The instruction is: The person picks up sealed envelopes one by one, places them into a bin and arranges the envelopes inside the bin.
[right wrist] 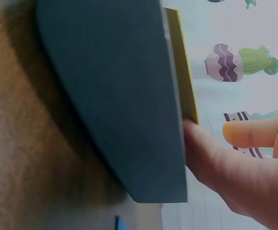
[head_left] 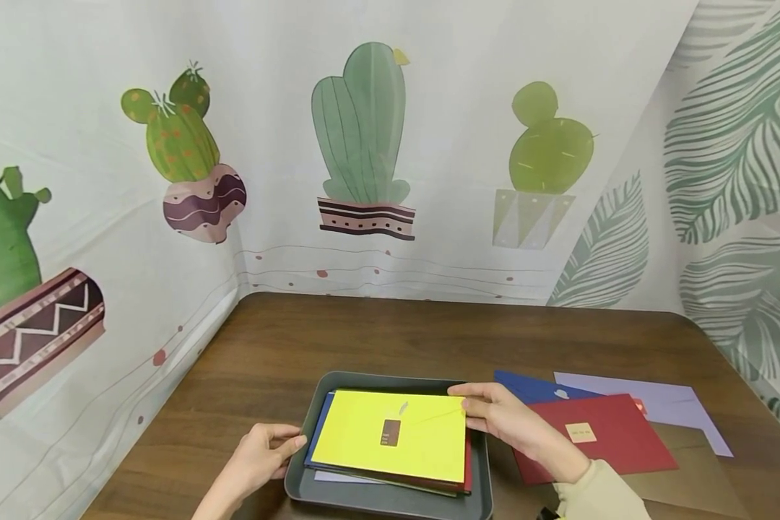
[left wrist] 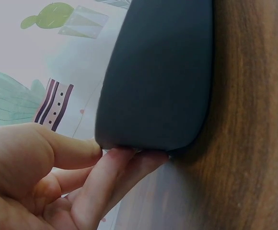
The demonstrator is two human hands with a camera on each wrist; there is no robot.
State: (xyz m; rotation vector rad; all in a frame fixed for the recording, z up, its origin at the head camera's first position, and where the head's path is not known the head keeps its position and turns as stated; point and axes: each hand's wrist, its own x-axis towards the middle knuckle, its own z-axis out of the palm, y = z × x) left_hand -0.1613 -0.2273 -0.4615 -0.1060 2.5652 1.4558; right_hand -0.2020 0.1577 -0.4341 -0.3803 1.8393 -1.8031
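Observation:
A dark grey tray (head_left: 390,502) sits on the table with a stack of envelopes inside, a yellow envelope (head_left: 357,422) on top. Blue, red and pale lilac edges show beneath it. My left hand (head_left: 260,455) grips the tray's left side, thumb at the rim and fingers against the outer wall, as the left wrist view shows. At the stack's upper right corner is my right hand (head_left: 510,422), its fingertips touching the yellow envelope's right edge. In the right wrist view one digit (right wrist: 251,133) stands apart from the envelope, and nothing is pinched.
Right of the tray lies a loose spread of envelopes: a red envelope (head_left: 598,440) on top, a blue envelope (head_left: 526,386), a lilac envelope (head_left: 676,404) and a brown envelope (head_left: 689,477). A cactus-print curtain (head_left: 455,144) hangs behind the wooden table (head_left: 429,336).

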